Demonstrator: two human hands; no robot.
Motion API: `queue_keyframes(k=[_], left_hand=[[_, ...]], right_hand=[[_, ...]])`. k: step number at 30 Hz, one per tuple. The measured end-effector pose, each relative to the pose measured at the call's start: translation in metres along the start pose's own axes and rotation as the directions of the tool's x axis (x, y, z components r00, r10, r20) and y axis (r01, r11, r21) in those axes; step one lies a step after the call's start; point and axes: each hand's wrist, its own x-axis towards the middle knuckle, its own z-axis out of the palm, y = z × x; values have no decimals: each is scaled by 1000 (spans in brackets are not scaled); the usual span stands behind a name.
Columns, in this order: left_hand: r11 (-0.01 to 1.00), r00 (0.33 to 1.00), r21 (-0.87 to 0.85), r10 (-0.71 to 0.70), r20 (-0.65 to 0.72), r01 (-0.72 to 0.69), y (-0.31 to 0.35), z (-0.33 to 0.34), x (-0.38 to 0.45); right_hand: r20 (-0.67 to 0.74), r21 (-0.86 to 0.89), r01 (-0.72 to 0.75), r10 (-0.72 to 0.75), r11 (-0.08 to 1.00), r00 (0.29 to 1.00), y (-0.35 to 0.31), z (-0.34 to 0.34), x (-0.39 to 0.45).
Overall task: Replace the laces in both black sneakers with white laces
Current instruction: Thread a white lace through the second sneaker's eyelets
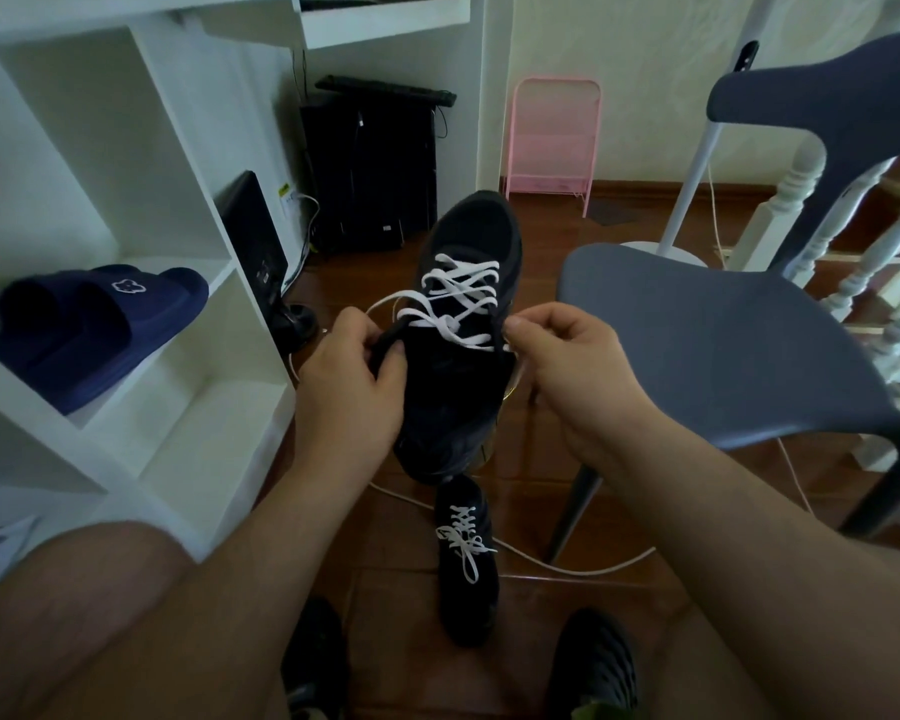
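Note:
A black sneaker (pixel 463 356) is held up in front of me, toe pointing away, with a white lace (pixel 455 298) crossed through its eyelets. My left hand (pixel 354 376) grips the sneaker's left collar edge, thumb and fingers curled on it, and a lace end loops out past it. My right hand (pixel 567 350) pinches the white lace at the sneaker's right top eyelet. The second black sneaker (pixel 468 558) lies on the floor below, fully laced in white with a tied bow.
A grey chair (pixel 707 345) stands close on the right. A white shelf unit (pixel 141 283) on the left holds navy slippers (pixel 100 324). A white cable (pixel 567 563) runs across the wooden floor. My knees and black shoes fill the bottom edge.

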Motion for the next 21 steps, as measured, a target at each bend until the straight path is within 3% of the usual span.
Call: queue_keyframes(k=[2, 3, 4, 5, 6, 7, 8, 9, 10, 11, 12, 14, 18, 19, 21], left_hand=[[999, 1000, 31, 8, -1, -8, -4, -1, 3], [999, 1000, 53, 5, -5, -5, -7, -1, 5], [997, 1000, 77, -1, -9, 2, -9, -2, 7], [995, 1000, 96, -7, -11, 8, -11, -2, 8], [995, 1000, 104, -10, -14, 11, -12, -2, 8], [995, 1000, 99, -6, -16, 8, -13, -2, 8], [996, 1000, 90, 3, -16, -2, -13, -2, 7], [996, 1000, 87, 18, -16, -17, -11, -2, 6], [995, 999, 91, 36, -14, -34, -10, -1, 5], [993, 999, 102, 53, -10, -51, -8, -1, 4], [991, 998, 116, 63, -6, -62, -7, 0, 3], [988, 998, 140, 60, -3, -59, -7, 0, 2], [989, 999, 145, 38, -19, -35, -10, -3, 3], [990, 999, 140, 33, -27, -29, -11, -5, 4], [991, 999, 130, 22, -50, -15, -13, -9, 7]], right_hand=[[-66, -21, 9, -11, 1000, 998, -7, -8, 6], [-103, 102, -24, 34, 994, 994, -12, -14, 10], [-87, 349, -79, 117, 934, 989, -21, -20, 12], [-13, 590, -139, 182, 795, 983, -28, -26, 13], [53, 703, -177, 197, 689, 979, -32, -32, 14], [88, 687, -191, 180, 701, 980, -34, -34, 14], [88, 527, -172, 148, 832, 985, -32, -33, 14], [76, 213, -91, 76, 973, 994, -26, -30, 14], [94, -166, 35, -19, 986, 995, -19, -27, 15], [163, -470, 161, -94, 868, 982, -12, -24, 15], [247, -641, 263, -130, 721, 960, -5, -21, 17], [337, -704, 342, -130, 623, 932, 1, -18, 20], [424, -638, 357, -76, 683, 903, 0, -32, 26], [430, -693, 361, -43, 625, 902, 1, -38, 30], [393, -862, 336, 82, 378, 916, 5, -52, 39]])
